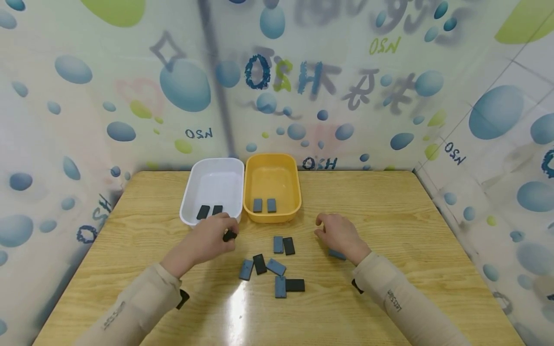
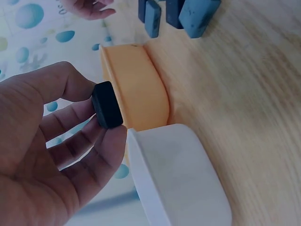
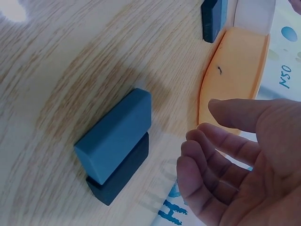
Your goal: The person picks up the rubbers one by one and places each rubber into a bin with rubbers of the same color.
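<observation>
Nearby, yellow tub (image 1: pixel 271 181), white tub (image 1: pixel 216 183) partly hidden by left hand (image 1: pixel 208 240) pinching black block (image 2: pixel 108 106), right hand (image 1: pixel 340 234) relaxed

A wood-grain table (image 1: pixel 368 197) carries a white bin (image 1: pixel 216 182), a yellow bin (image 1: pixel 272 180), blue blocks (image 1: pixel 280 287) and black blocks (image 1: pixel 295 285).

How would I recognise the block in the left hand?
On the wooden table, find the white tub. At its near side, the left hand pinches a small black block. It's the only block being held.
</observation>
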`<state>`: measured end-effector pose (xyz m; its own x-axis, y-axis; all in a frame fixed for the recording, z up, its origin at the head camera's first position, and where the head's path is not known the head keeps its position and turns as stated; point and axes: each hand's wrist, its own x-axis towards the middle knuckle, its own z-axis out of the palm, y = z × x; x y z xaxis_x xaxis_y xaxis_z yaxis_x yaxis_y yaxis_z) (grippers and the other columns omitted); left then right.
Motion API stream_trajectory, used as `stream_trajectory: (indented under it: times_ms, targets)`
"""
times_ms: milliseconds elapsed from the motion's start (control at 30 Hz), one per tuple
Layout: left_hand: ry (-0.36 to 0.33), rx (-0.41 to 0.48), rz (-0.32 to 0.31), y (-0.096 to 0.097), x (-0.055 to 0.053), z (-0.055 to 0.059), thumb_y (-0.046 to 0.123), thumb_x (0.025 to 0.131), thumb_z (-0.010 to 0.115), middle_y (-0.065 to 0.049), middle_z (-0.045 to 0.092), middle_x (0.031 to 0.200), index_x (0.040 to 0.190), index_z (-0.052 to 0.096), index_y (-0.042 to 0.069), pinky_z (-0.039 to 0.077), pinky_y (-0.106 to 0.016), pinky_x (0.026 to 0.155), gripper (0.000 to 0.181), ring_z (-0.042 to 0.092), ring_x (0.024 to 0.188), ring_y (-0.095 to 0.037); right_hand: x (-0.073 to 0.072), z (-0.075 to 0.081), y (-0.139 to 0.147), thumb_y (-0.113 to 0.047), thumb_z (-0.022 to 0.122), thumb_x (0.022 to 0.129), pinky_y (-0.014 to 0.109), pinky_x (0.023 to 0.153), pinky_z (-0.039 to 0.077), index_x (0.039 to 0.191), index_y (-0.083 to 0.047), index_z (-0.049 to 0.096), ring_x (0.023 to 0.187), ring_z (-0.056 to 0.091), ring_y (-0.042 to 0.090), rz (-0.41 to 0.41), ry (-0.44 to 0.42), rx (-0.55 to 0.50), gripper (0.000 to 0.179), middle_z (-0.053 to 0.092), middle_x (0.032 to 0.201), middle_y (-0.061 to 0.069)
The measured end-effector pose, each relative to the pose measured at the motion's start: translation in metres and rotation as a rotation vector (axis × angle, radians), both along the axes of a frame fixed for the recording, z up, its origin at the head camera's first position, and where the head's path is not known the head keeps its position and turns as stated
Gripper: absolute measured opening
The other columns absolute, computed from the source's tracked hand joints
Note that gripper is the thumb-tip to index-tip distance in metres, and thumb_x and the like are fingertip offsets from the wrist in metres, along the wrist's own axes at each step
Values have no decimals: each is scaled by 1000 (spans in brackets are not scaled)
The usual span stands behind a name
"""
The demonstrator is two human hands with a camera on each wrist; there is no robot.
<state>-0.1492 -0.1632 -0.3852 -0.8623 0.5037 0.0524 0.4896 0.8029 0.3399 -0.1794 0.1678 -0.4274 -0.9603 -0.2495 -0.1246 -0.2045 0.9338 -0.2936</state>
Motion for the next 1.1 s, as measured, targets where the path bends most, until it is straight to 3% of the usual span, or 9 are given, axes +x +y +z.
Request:
stream_trajectory:
  times_ms: [400, 733, 1100]
  targets:
    - [61, -2, 16, -2, -12, 19, 13, 78, 69, 1, 62, 86, 91, 68, 14, 47, -30, 65, 14, 52, 71, -11, 2, 1, 1, -23, 68, 91, 28, 53, 44, 111, -9, 67, 60, 55, 12, 1, 13, -9, 25, 65, 79, 2]
    - [56, -5, 93, -9, -32, 31, 14, 76, 67, -2, 61, 82, 89, 68, 12, 45, -33, 63, 14, 52, 67, -16, 1, 0, 2, -24, 67, 92, 28, 54, 45, 112, -10, 66, 61, 55, 12, -5, -7, -3, 25, 66, 81, 2]
    - [-53, 2, 145, -15, -57, 37, 15, 80, 67, -5, 66, 89, 93, 68, 11, 47, -33, 69, 13, 56, 76, -18, 1, 2, 2, -23, 67, 91, 28, 54, 45, 112, -9, 66, 60, 55, 11, 4, -2, -7, 25, 65, 79, 2]
